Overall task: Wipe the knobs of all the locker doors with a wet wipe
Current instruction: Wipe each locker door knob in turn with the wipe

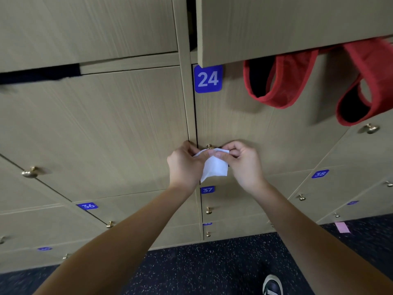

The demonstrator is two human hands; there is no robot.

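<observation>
Hands: left hand [184,165] and right hand [242,161] pinch a white wet wipe [213,167] | Where: just below locker 24's small brass knob [209,146] | Step: readying wipe | Next: likely wrap it over that knob, rub.

Changing room: numbered wooden lockers [106,124], brass knobs [29,172], speckled rubber floor [202,269].

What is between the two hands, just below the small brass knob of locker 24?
In the head view, the white wet wipe spans there, pinched by left hand and right hand under the small brass knob.
</observation>
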